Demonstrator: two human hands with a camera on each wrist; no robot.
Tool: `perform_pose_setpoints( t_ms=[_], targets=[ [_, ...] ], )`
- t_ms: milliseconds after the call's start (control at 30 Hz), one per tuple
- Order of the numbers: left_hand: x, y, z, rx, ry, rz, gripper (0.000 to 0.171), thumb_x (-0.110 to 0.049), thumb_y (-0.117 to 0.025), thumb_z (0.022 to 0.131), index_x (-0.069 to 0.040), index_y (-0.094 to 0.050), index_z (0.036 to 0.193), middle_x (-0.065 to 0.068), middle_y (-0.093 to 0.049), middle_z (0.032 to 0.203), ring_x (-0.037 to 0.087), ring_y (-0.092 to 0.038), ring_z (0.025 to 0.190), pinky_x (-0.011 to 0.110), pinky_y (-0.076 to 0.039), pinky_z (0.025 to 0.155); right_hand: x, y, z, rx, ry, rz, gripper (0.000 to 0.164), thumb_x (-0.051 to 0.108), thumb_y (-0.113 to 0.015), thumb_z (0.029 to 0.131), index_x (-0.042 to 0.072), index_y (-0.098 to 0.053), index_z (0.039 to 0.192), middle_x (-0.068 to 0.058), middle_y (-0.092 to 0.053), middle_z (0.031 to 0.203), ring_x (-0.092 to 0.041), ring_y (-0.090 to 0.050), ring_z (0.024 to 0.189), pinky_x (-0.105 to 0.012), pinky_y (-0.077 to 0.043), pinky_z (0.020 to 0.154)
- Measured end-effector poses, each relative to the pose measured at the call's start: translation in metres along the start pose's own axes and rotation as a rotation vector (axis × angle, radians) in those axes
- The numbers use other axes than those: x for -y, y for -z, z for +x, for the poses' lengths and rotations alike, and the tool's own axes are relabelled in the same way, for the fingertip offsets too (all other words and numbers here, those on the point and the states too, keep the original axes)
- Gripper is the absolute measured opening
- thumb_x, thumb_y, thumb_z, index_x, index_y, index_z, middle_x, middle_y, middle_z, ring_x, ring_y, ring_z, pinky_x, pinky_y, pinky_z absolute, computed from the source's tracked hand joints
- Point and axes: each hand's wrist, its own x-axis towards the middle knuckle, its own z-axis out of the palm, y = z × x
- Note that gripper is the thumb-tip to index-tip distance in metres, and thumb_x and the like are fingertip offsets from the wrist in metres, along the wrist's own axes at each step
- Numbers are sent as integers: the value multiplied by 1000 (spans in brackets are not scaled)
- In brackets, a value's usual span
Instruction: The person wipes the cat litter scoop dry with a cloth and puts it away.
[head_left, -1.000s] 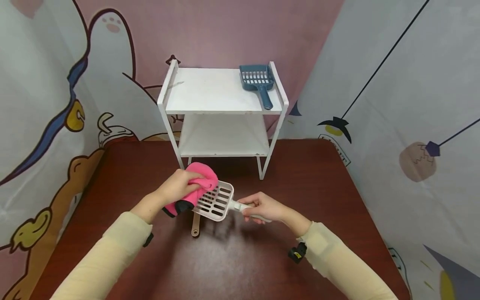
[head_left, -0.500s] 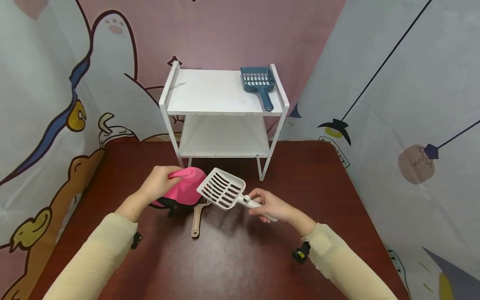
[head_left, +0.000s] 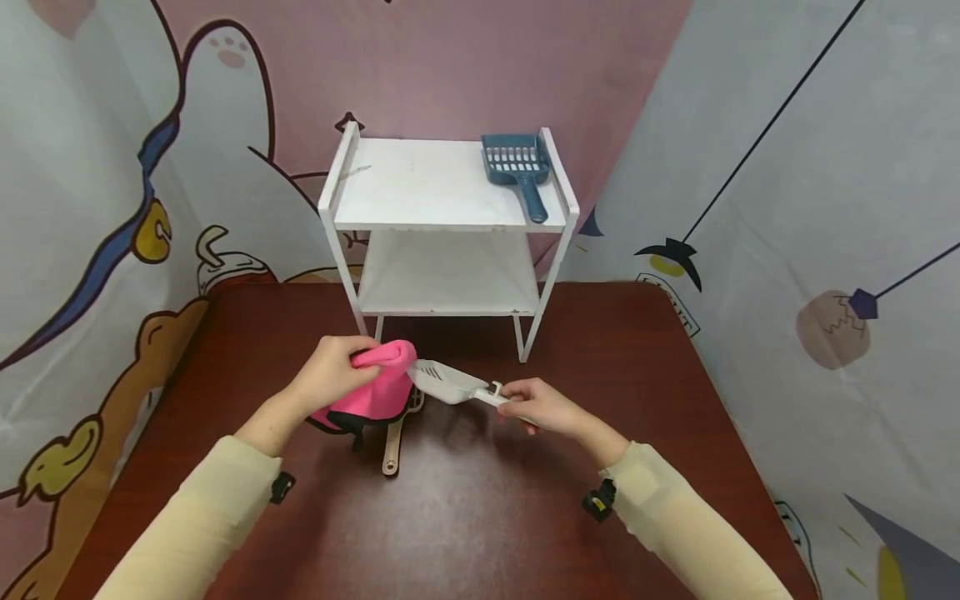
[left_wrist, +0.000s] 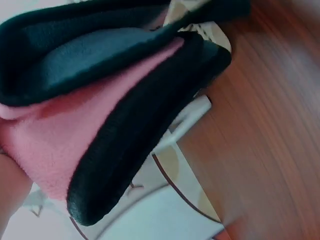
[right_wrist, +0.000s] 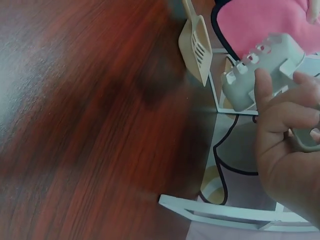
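My left hand (head_left: 335,372) grips a pink cloth (head_left: 378,392) with black edging, which hangs folded from the fingers; in the left wrist view the cloth (left_wrist: 75,145) fills much of the picture. In my right hand (head_left: 542,406) is the handle of a white litter scoop (head_left: 447,383), its head tilted, with the far end at the cloth's edge. Whether cloth and scoop touch, I cannot tell. Below the cloth a beige litter scoop (head_left: 392,446) lies on the table, its head partly hidden by the cloth; the right wrist view shows that beige scoop's slotted head (right_wrist: 195,50).
A white two-tier shelf (head_left: 420,187) stands at the back of the brown table (head_left: 465,525). On its top right lies a blue litter scoop (head_left: 517,167). Printed fabric walls (head_left: 765,250) surround the table.
The pink cloth has come off the white scoop's slotted face and moved left, then slightly back right. The white scoop has turned from face-up to nearly edge-on. The beige scoop stays put.
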Motion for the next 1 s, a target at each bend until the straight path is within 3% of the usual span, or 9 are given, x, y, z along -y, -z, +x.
perform_pose_setpoints(
  t_ms=[200, 433, 667, 1000],
  targets=[
    [-20, -27, 3, 52, -81, -65, 12, -3, -68, 76, -7, -68, 87, -2, -51, 65, 6, -39, 56, 19, -33, 49, 8, -9, 7, -32, -46, 60, 22, 13, -56, 89, -7, -58, 98, 1, -62, 69, -5, -34, 39, -19, -29, 39],
    [-30, -47, 5, 88, -163, -5, 11, -3, -68, 77, -8, -67, 87, -4, -49, 66, 4, -36, 56, 17, -32, 52, 9, -16, 8, -4, -9, 97, 22, 10, -55, 89, -11, -56, 96, 4, -55, 67, -5, -33, 42, -20, -28, 40],
    [-21, -45, 7, 24, -139, 88, 15, -4, -68, 77, -6, -68, 91, 0, -59, 73, 8, -40, 60, 19, -34, 52, 3, -12, 3, -15, -5, 113, 18, 9, -56, 88, -7, -57, 96, 5, -54, 66, -6, -32, 41, -20, -27, 39],
    [0, -35, 9, -20, -22, 184, 15, -3, -67, 78, -5, -67, 93, 2, -50, 67, 11, -37, 57, 22, -31, 51, 4, -9, -4, 5, -29, 138, 20, 9, -56, 89, -8, -57, 99, 5, -55, 66, -7, -31, 41, -21, -26, 39]
  ],
)
